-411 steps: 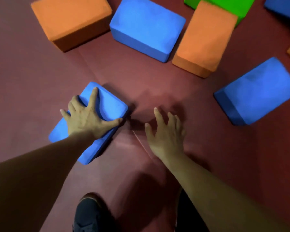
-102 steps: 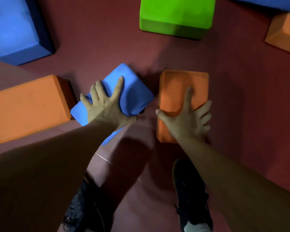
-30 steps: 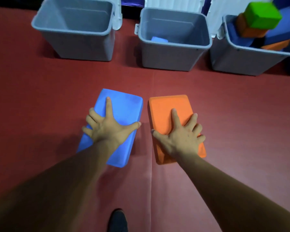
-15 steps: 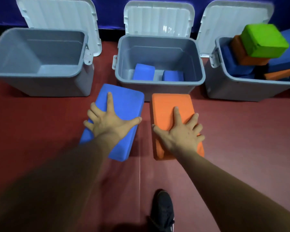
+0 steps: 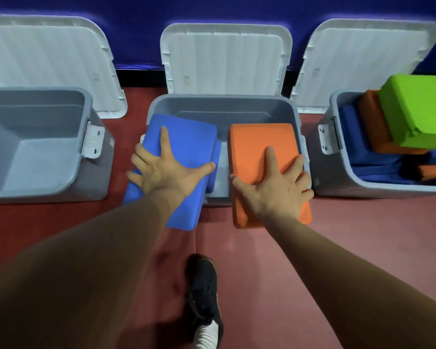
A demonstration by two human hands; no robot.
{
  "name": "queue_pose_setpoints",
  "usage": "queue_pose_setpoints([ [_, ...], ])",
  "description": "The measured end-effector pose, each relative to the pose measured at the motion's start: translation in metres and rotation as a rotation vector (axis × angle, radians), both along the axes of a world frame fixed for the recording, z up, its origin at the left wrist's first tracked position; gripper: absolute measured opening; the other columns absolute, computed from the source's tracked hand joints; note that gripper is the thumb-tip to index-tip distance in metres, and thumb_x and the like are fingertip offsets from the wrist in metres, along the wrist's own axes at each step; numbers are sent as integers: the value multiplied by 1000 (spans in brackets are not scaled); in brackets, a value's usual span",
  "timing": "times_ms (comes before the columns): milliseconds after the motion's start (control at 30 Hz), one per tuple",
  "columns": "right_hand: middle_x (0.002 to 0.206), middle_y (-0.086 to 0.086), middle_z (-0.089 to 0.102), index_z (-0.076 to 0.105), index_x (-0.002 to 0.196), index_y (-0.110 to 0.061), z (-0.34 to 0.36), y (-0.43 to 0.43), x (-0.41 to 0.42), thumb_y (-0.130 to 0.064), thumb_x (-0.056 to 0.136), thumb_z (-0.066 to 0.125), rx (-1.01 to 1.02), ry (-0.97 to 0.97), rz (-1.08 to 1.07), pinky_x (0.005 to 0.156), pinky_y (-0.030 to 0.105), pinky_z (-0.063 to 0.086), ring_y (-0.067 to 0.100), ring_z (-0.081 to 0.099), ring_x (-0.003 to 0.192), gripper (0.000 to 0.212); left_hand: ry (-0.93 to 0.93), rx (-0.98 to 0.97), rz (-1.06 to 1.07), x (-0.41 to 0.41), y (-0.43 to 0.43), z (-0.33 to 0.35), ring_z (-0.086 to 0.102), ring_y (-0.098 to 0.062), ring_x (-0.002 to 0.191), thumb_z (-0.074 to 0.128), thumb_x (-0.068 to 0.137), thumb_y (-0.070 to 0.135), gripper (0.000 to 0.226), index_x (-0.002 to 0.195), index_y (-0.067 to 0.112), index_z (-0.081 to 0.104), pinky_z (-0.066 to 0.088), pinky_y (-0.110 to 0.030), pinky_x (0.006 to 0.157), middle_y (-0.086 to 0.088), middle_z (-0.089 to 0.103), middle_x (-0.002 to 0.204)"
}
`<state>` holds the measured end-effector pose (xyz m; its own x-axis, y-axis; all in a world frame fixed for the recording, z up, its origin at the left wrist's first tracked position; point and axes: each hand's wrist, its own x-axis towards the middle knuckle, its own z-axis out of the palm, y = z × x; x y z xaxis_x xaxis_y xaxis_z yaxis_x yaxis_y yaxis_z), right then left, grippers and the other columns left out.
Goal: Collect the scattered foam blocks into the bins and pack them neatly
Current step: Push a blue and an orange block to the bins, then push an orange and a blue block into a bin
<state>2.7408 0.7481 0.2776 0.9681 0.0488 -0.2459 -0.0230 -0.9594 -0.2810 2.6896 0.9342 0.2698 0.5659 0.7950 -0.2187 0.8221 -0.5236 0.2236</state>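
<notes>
a: how will these handle?
b: light, soft foam, i'd judge (grippy, not fragile). your left hand (image 5: pixel 169 171) spans the blue block (image 5: pixel 186 139), your right hand (image 5: pixel 275 188) the orange block (image 5: pixel 254 142), thumb and fingers pinching each across its width, both held over the near rim of the middle bin (image 5: pixel 224 98). grip mid-length, not corners.

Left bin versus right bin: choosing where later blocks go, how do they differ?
The left bin shows only bare grey floor; the right bin is heaped with foam blocks. A green block rises above the right bin's rim; nothing tops the left bin's. Both are grey, white lids open.
</notes>
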Motion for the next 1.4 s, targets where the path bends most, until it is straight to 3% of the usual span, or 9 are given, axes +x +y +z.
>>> queue_pose_setpoints([
  [200, 167, 18, -4, 12, 157, -45, -31, 49, 106, -91, 64, 53, 9, -10, -40, 114, 66, 13, 46, 10, 148, 111, 19, -17, -48, 106, 36, -37, 22, -37, 142, 55, 42, 101, 137, 155, 48, -4, 23, -57, 113, -17, 14, 158],
  [400, 168, 18, -9, 2, 158, -48, -62, 66, 153, -91, 72, 49, -44, 59, -30, 118, 65, 10, 44, 1, 152, 107, 60, -164, -98, 147, 67, -65, 13, -34, 152, 47, 51, 104, 132, 158, 40, 1, 15, -60, 117, -12, 4, 168],
  [500, 167, 20, -9, 3, 160, -44, -71, 68, 162, -78, 84, 52, -68, 120, 1, 118, 64, 10, 41, -3, 154, 96, 37, -150, -137, 152, 79, -74, 26, -33, 149, 44, 66, 97, 117, 158, 31, 17, 24, -54, 117, -8, 23, 164],
  [633, 167, 21, -8, 2, 160, -42, -68, 79, 164, -61, 93, 53, -82, 163, 68, 118, 62, 11, 38, -3, 155, 87, -38, -216, -169, 149, 96, -78, 53, -33, 128, 57, 87, 67, 72, 140, 19, 50, 44, -44, 103, -7, 58, 139],
  [733, 167, 21, -6, 2, 160, -41, -56, 87, 159, -57, 95, 52, -57, 174, 109, 118, 61, 11, 38, -2, 154, 84, -92, -129, -199, 137, 100, -68, 57, -32, 121, 58, 90, 59, 60, 134, 18, 56, 47, -43, 100, -7, 61, 131],
  [967, 168, 20, -4, 4, 160, -43, -26, 104, 132, -54, 96, 52, 24, 174, 264, 118, 58, 12, 38, 1, 154, 81, -171, -48, -248, 81, 88, -31, 50, -33, 128, 53, 93, 63, 68, 142, 16, 50, 35, -44, 108, -9, 54, 139],
  [1067, 168, 18, -2, 5, 160, -43, -16, 110, 106, -57, 97, 48, 65, 183, 345, 119, 57, 13, 37, 0, 154, 78, -163, -12, -253, 38, 76, -16, 42, -26, 137, 30, 86, 75, 83, 146, 20, 46, 31, -43, 111, -3, 47, 149],
  [1200, 169, 16, 1, 6, 160, -43, -1, 115, 49, -61, 100, 39, 60, 171, 508, 123, 54, 10, 36, -1, 155, 71, -122, 39, -119, -35, 61, -4, 30, -22, 145, 28, 89, 75, 79, 149, 25, 43, 20, -43, 119, 0, 38, 156],
  [1400, 170, 12, 9, 15, 161, -42, 13, 147, -64, -63, 100, 36, 115, 168, 758, 125, 52, 3, 35, 2, 156, 67, -184, 109, 169, -171, 52, 20, 51, -31, 131, 39, 92, 67, 71, 138, 17, 59, 38, -50, 109, -10, 57, 141],
])
